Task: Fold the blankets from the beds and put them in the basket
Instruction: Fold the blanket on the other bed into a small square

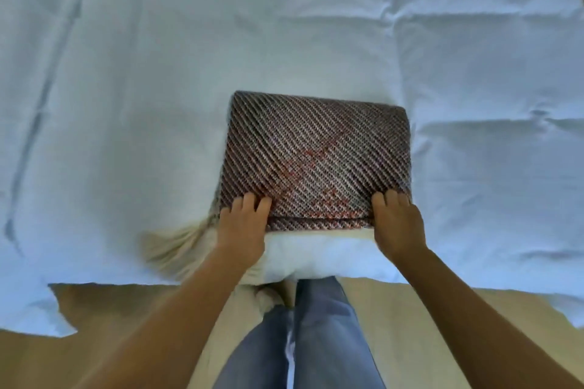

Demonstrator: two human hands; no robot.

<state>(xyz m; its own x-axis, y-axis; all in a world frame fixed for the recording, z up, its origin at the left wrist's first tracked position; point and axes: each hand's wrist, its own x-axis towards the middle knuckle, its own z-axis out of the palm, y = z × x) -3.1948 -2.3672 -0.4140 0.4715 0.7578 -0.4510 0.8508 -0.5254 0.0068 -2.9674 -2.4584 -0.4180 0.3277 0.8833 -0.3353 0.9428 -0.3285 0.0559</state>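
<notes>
A folded blanket (316, 155), woven in dark and pale diagonal stripes with faint red marks, lies as a thick rectangle on the white bed (142, 104). Its pale fringe (172, 246) spills out at the near left corner. My left hand (243, 224) grips the near left corner of the blanket, fingers on top. My right hand (396, 221) grips the near right corner the same way. The thumbs are hidden under the fabric edge. No basket is in view.
The bed's white duvet fills most of the view, its near edge (347, 275) against my legs in blue jeans (316, 325). A beige floor (442, 341) shows below the bed edge on both sides.
</notes>
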